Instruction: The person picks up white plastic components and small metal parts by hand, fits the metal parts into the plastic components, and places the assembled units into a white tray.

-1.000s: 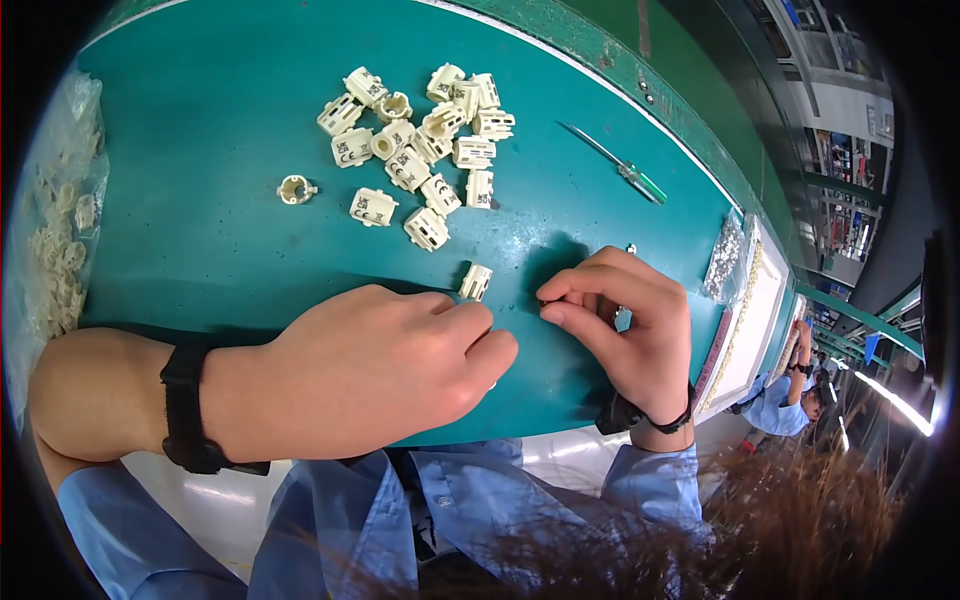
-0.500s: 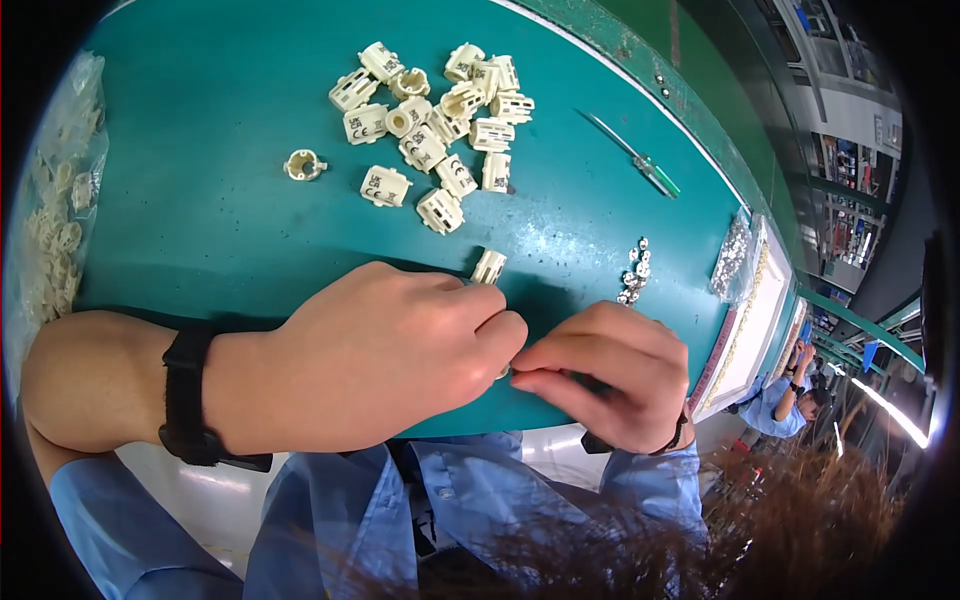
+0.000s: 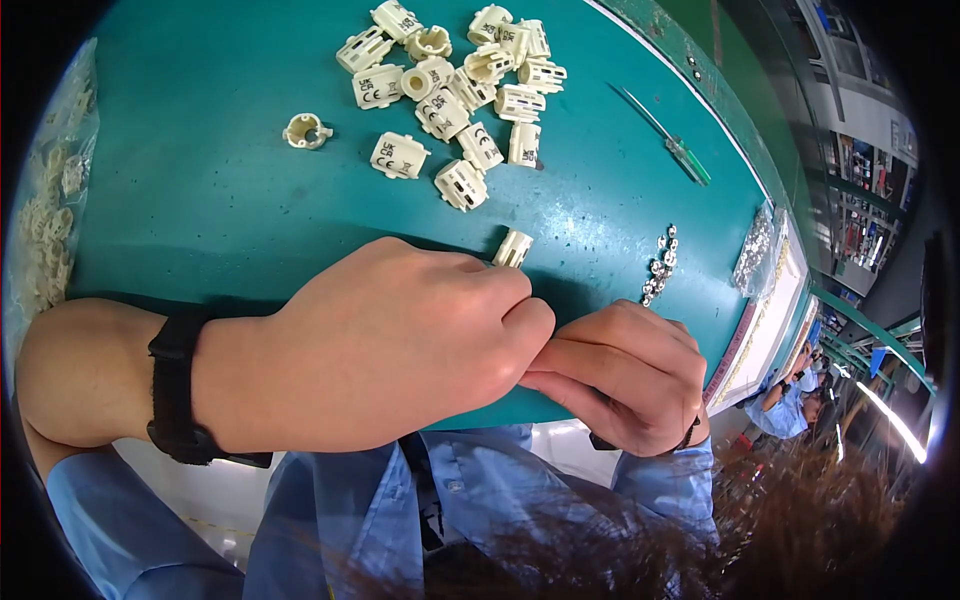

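My left hand (image 3: 420, 340) is closed, its knuckles up and its fingertips hidden behind them. Against it, thumb and fingers pinched together, is my right hand (image 3: 630, 375). Whatever lies between the two hands is covered by the fingers. Just beyond the left knuckles a cream slotted plastic sleeve (image 3: 513, 248) shows, its near end hidden; I cannot tell whether it rests on the table or is touched by the hand. Farther off lies a pile of similar cream sleeves (image 3: 442, 113), and one more sleeve (image 3: 306, 131) stands apart to the left.
Small shiny metal parts (image 3: 660, 265) lie in a row beyond my right hand on the green table (image 3: 210, 215). A green-handled screwdriver (image 3: 688, 162) is at the far right. Clear bags hold metal parts (image 3: 752, 252) at right and cream pieces (image 3: 50, 230) at left.
The whole view has shifted, so the table's things appear farther right and higher. My hands stay pressed together; the small bit visible between the fingertips before is now covered.
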The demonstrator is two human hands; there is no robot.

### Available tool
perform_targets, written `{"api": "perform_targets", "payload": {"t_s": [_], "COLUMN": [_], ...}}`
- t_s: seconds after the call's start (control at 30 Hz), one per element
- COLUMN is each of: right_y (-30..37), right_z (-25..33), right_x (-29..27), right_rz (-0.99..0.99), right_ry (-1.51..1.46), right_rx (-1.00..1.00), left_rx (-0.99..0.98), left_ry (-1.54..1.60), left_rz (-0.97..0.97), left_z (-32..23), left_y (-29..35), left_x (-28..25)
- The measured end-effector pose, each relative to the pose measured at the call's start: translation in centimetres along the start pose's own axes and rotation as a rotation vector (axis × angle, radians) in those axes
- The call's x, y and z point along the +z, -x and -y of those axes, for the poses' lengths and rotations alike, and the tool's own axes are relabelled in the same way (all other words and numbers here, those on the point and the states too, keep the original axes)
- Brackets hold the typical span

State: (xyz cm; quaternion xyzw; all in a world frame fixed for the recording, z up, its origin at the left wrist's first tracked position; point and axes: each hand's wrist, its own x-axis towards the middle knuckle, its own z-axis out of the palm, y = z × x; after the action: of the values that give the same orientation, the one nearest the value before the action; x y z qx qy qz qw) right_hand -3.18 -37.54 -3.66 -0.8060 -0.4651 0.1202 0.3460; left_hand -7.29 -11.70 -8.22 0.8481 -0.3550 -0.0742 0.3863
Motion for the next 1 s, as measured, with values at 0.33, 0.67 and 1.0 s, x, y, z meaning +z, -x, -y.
{"api": "perform_targets", "payload": {"t_s": [0.33, 0.67, 1.0], "right_y": [0.4, 1.2, 2.0], "right_z": [-0.1, -0.7, -2.6], "right_x": [0.6, 1.2, -5.8], "right_rz": [-0.049, -0.152, -0.116], "right_ry": [0.031, 0.011, 0.021], "right_rx": [-0.006, -0.061, 0.087], "left_rx": [-0.031, -0.060, 0.013], "left_ry": [0.006, 0.017, -0.037], "left_rz": [-0.002, 0.011, 0.057], "left_z": [-0.2, -0.6, -0.7], "left_y": [-0.2, -0.9, -0.4], "left_x": [-0.7, -0.7, -1.2]}}
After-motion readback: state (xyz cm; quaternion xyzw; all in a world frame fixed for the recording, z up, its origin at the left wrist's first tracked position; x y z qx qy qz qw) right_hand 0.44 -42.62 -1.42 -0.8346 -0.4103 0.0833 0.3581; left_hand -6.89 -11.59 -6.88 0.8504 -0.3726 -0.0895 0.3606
